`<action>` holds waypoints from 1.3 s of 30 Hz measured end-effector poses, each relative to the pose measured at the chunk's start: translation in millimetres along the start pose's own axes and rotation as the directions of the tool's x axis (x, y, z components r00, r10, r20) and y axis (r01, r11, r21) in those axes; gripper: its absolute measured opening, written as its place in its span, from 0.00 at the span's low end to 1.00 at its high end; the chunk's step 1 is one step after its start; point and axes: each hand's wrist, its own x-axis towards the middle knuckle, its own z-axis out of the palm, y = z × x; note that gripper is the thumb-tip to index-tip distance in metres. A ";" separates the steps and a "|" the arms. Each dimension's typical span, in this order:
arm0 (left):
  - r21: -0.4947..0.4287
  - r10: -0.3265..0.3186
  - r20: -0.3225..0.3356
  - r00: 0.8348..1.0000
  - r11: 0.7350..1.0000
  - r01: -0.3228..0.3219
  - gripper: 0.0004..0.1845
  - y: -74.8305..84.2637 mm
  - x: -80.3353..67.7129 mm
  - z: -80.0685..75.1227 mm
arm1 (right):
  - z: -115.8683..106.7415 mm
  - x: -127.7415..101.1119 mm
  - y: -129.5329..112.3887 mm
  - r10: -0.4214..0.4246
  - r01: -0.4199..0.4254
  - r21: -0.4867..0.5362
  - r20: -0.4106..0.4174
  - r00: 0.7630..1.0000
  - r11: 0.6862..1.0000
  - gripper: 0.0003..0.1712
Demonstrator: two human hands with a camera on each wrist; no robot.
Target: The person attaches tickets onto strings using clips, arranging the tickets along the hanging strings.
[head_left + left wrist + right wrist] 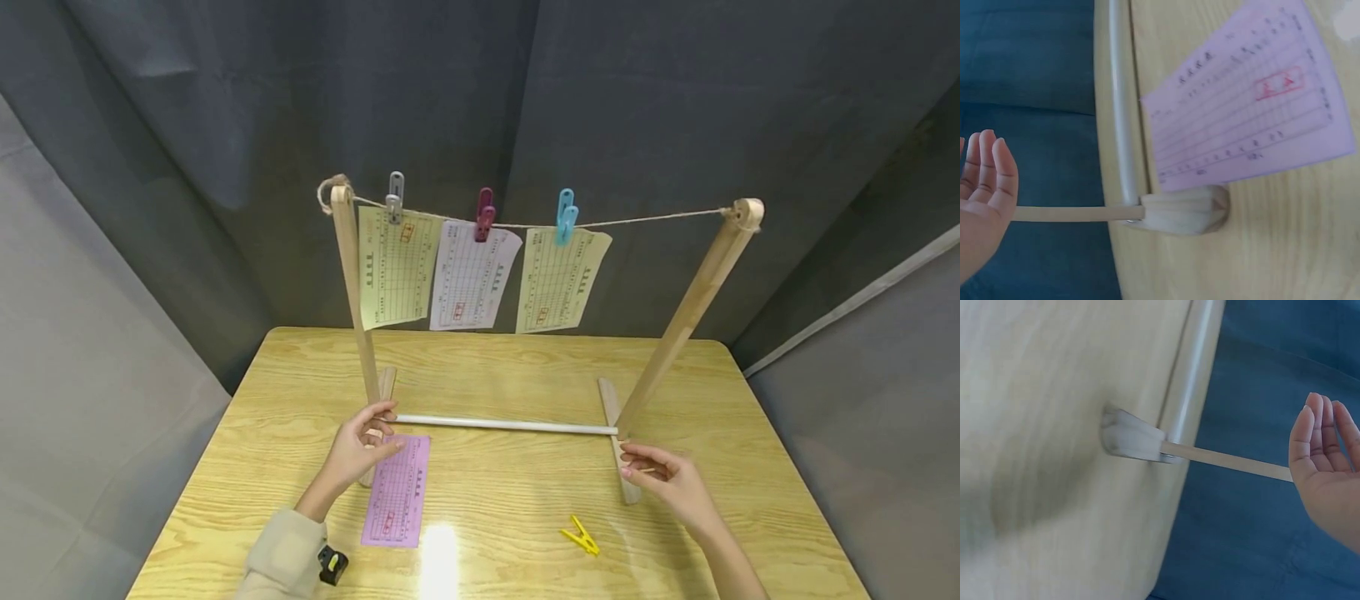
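My left hand (351,450) hovers by the foot of the left wooden post (352,292), fingers loosely bent and holding nothing. Its thumb overlaps the top of a purple printed slip (397,496) lying on the table. On the other side, my right hand (671,485) is beside the right post's wooden foot (628,483), also without anything in it. Both wrist views show relaxed fingers (1005,169) and an empty palm (1335,494). A yellow clothespin (581,536) lies on the table between the hands, nearer the right one.
A twine line (645,220) joins the post tops. Grey (395,197), maroon (484,215) and light blue (566,217) clothespins hold two yellow slips and a white-lilac slip (474,279) on it. A white rod (502,424) links the posts low down. Dark curtain (450,100) hangs behind.
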 end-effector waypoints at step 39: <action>0.621 -0.251 -0.022 0.968 0.755 0.210 0.37 -126.6 0.6 -2.9 | 76.5 -38.7 76.1 0.285 -0.255 -0.263 0.083 0.955 0.931 0.35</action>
